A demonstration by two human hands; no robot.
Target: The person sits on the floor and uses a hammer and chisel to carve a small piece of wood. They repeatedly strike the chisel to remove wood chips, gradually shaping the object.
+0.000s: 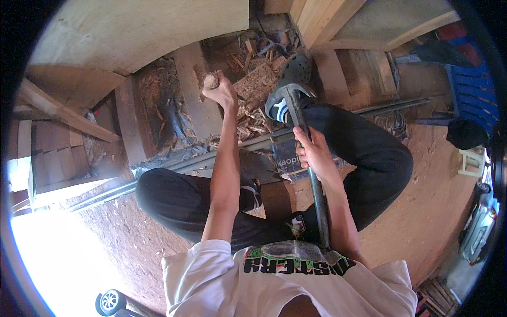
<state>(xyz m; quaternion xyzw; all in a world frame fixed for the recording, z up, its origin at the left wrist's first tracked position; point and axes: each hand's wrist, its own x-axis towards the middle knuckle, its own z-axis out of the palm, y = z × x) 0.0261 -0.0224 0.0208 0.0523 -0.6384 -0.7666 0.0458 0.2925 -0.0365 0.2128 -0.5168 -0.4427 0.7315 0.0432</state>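
Note:
My left hand (223, 95) is closed round a wooden piece, whose rough, pale end (211, 81) shows above the thumb; the rest is hidden by my fist. My right hand (317, 154) grips the long dark shaft of a hammer (321, 211). Its curved metal head points away from me, over the grey clog (293, 70) on my right foot. The near end of the shaft reaches my white shirt. Wood chips (251, 124) and splinters lie on the ground between my left hand and the clog.
Flat boards (196, 90) lie on the ground beyond my left knee. Large wooden panels (142, 31) stand at the far left, and a timber frame (327, 24) at the far right. Long metal bars (369, 110) cross the ground near my legs. A blue chair (470, 87) stands at right.

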